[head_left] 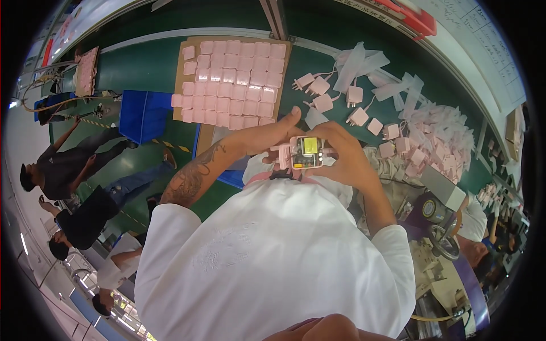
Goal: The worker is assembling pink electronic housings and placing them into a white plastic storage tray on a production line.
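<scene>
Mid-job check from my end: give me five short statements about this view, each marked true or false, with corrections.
1. An open pink plastic housing with a yellow block inside sits between the left hand and right hand. True.
2. The glossy pink plastic covers lie in a loose heap. False: they lie in rows on a brown cardboard sheet.
3. A blue plastic bin is left of the cardboard sheet. True.
4. The boxy pink plug adapters lie left of the cardboard sheet. False: right.
5. Translucent white wrapping lies near the adapters. True.
</scene>
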Action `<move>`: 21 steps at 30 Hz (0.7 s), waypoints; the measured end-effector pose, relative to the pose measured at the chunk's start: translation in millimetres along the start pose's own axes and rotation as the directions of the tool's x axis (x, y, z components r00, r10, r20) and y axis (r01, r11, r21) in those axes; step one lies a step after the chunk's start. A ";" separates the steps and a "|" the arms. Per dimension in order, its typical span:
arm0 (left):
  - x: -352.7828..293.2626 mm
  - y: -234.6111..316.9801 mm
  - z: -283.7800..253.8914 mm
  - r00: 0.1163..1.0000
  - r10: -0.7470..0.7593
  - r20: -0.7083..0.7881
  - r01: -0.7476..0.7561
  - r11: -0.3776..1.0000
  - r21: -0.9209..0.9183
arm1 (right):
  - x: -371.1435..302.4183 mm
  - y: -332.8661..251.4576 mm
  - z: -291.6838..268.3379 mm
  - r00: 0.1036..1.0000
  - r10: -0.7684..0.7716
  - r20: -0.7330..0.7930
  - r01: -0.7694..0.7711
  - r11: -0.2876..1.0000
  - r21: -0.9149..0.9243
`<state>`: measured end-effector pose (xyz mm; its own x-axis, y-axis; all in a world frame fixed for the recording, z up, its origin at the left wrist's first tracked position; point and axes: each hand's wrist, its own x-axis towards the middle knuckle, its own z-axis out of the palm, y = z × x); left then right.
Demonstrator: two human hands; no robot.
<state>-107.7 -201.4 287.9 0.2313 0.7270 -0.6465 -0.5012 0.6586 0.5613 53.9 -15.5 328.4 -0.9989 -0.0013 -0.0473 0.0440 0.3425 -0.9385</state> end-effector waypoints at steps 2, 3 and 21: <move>-2.4 -3.0 -2.7 1.000 0.016 -0.018 -0.015 1.000 0.022 | -1.4 -4.2 -3.6 0.998 0.005 -0.056 -0.005 1.000 -0.012; -4.4 -6.1 -3.7 0.990 0.113 -0.089 -0.117 0.992 -0.048 | -1.8 -4.8 -4.1 0.998 0.007 -0.062 -0.008 1.000 -0.015; 8.5 -24.3 16.3 0.876 0.373 -0.306 -0.459 0.840 -0.290 | -5.2 -17.5 -11.7 0.961 0.175 -0.213 -0.222 0.948 -0.226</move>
<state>-80.0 -208.1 277.2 -0.2393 0.8230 -0.5151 -0.7690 0.1632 0.6181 58.0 -10.4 349.0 -0.9563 0.2586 -0.1364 0.2598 0.5378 -0.8020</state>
